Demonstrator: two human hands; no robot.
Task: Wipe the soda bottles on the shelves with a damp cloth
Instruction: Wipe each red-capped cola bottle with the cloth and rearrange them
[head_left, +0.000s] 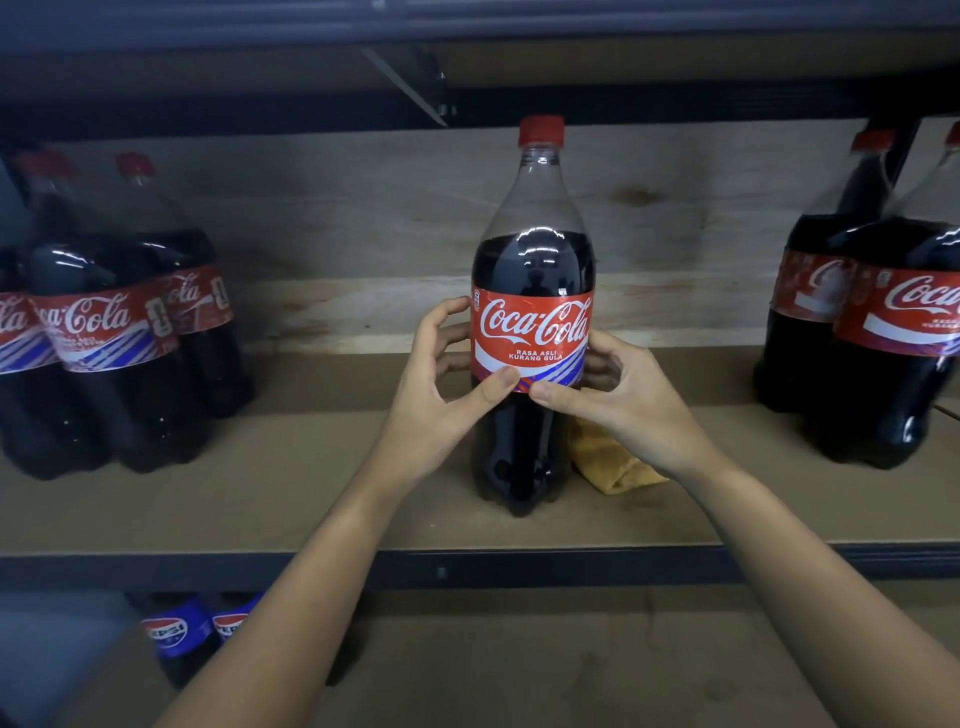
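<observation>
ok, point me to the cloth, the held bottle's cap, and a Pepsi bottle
cloth (613, 467), head view, on its folded yellow edge
cap (541, 130), head view, on the red side wall
Pepsi bottle (169, 630), head view, on its blue label

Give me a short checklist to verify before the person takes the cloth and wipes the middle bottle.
1. Coca-Cola bottle upright on shelf: ok.
2. Red cap on: ok.
3. Left hand and right hand both grip the label: ok.
4. Yellow cloth in a hand: not ok, it lies beside the bottle under the right hand.
5. Cloth damp: cannot tell.
</observation>
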